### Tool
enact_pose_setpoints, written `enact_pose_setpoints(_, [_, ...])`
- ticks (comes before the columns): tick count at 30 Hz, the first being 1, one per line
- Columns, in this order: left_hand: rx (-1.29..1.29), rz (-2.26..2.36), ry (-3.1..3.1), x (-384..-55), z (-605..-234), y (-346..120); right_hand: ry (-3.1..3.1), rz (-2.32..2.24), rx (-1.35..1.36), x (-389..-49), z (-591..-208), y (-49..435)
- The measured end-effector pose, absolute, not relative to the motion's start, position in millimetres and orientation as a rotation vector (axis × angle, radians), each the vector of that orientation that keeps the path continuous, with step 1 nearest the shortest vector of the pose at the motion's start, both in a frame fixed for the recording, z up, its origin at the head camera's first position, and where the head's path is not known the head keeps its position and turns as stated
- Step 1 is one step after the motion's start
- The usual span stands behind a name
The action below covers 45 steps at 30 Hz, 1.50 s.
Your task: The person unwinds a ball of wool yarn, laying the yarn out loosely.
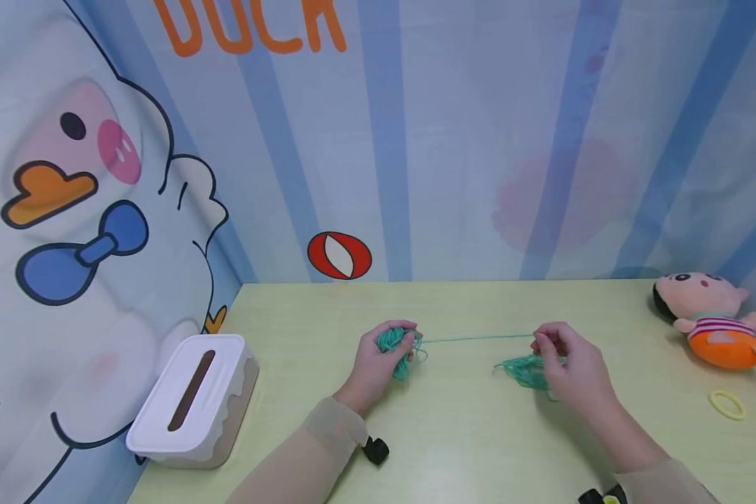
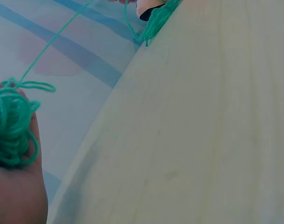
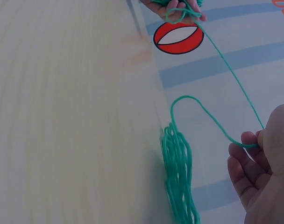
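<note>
Head: yarn [image 1: 390, 340], table [image 1: 466, 441], striped backdrop [image 1: 453, 140].

Left forearm [image 1: 302, 453] and right forearm [image 1: 633, 437] are stretched forward now: the left hand [image 1: 378, 364] is curled into a grip; well apart, the right hand [image 1: 573, 364] is held in a thumb-and-finger pinch.

seen from the middle of the head view, the green yarn bundle [image 1: 390, 341] at 6 o'clock looks soft, matt and fibrous. the looser hank [image 1: 524, 372] and the thin strand [image 1: 479, 338], both towards 4 o'clock, show the same textile finish. below, the desk [image 1: 466, 434] is smooth, wood-grained, faintly glossy. the backdrop [image 1: 441, 140] at 12 o'clock is matt, creased cloth. at 8 o'clock the box [image 1: 217, 392] resembles smooth plastic; at 3 o'clock the doll [image 1: 719, 327] looks plush.
</note>
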<state>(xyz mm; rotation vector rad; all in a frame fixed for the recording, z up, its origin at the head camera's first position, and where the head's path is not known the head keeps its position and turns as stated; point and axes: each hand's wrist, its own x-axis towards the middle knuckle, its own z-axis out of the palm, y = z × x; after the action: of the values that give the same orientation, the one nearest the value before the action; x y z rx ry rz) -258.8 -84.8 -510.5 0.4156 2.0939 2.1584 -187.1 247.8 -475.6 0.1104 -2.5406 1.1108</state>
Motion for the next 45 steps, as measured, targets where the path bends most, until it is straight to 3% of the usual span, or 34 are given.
enact_pose_setpoints(20, [0.331, 2.213, 2.200, -259.4, -511.2, -85.8, -2.778, 0.939, -0.236, -182.9, -490.5, 314.0])
enact_pose_setpoints(28, [0.349, 2.252, 2.097, -259.1, -510.2, -86.4, -2.951, 0.792, -0.239, -187.3, -488.7, 322.3])
enact_pose_setpoints(34, [0.336, 2.210, 2.114, -258.2, -509.5, -86.9, -2.730, 0.829, -0.120, -186.9, -487.4, 290.8])
enact_pose_setpoints(45, [0.363, 2.204, 2.100, -257.9, -508.9, -85.4, -2.702, 1.165, 0.530, -202.4, -482.8, 175.2])
